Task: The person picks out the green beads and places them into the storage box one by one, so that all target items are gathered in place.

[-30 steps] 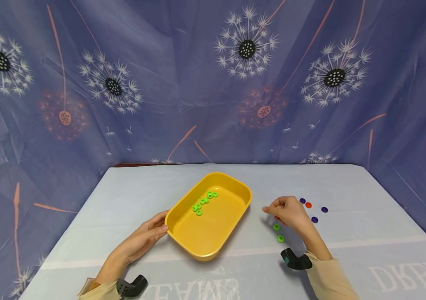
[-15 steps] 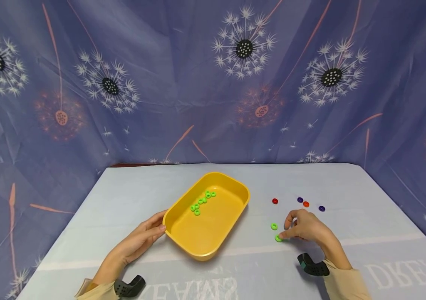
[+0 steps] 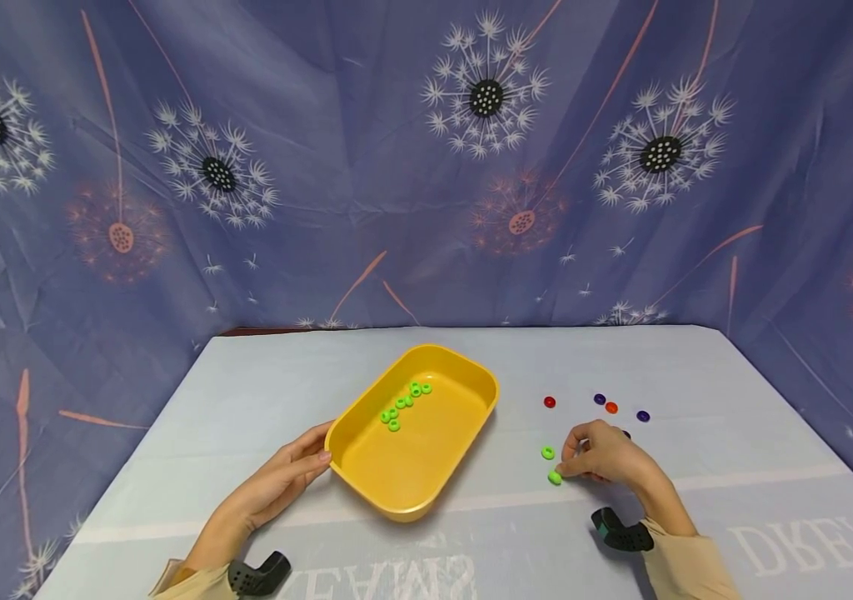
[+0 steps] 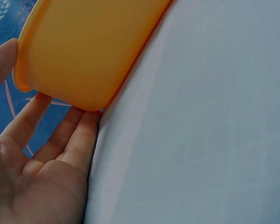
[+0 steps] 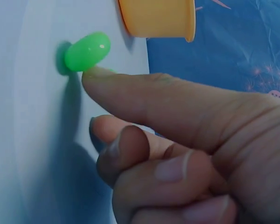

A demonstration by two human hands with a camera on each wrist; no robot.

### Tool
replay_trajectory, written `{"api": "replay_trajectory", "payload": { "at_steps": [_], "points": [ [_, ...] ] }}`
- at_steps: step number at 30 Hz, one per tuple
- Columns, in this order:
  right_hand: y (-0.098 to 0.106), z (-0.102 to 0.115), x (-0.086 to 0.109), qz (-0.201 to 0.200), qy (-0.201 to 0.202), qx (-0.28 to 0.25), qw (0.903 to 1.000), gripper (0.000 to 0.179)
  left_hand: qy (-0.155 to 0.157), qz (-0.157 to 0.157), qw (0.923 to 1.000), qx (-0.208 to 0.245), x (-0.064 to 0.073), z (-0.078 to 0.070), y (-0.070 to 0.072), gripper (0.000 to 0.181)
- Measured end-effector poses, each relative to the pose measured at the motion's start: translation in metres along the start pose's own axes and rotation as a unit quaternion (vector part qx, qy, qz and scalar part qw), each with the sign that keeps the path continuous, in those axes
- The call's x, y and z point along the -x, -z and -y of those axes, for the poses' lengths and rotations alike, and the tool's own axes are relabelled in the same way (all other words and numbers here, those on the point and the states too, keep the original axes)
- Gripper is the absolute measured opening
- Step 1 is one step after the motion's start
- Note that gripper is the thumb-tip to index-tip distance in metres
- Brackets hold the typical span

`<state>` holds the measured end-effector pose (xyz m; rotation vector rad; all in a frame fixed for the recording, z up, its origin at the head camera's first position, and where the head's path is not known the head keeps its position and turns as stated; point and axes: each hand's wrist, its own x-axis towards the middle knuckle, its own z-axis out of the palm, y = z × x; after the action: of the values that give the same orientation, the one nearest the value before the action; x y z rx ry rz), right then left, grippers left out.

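My left hand holds the near-left corner of a yellow plastic tray, its thumb over the rim and its fingers against the outer wall. Several green rings lie inside the tray. Right of the tray, the thumb tip of my right hand touches a small green ring. That ring is tilted up on its edge. In the right wrist view the index finger is bent, with a gap to the thumb, and the other fingers are curled. Another green ring lies flat just behind.
Farther back on the white-covered table are a red ring, an orange ring and several purple rings. One purple ring is partly hidden behind my right hand. A blue dandelion-print cloth hangs at the back.
My right hand let go of a red ring, which now lies on the table, then moved toward me to the nearer green ring. That ring has tipped from flat onto its edge. My left hand stays put.
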<state>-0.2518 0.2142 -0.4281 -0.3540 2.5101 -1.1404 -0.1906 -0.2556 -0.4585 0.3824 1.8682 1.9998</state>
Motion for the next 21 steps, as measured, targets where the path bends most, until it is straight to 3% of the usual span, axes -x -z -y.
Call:
{"api": "replay_trajectory", "payload": {
  "at_steps": [6, 16, 21],
  "points": [
    [-0.007, 0.001, -0.006, -0.007, 0.011, 0.010, 0.9999, 0.024, 0.001, -0.002, 1.0000, -0.002, 0.000, 0.000, 0.000, 0.060],
    [-0.019, 0.008, -0.010, -0.058, -0.034, 0.042, 0.9969, 0.032, -0.001, 0.000, 1.0000, -0.003, 0.000, 0.000, 0.000, 0.059],
    [-0.022, 0.009, -0.012, -0.078, -0.036, 0.046, 0.9952, 0.030, 0.000, -0.001, 1.0000, -0.001, 0.000, 0.000, 0.000, 0.058]
  ]
}}
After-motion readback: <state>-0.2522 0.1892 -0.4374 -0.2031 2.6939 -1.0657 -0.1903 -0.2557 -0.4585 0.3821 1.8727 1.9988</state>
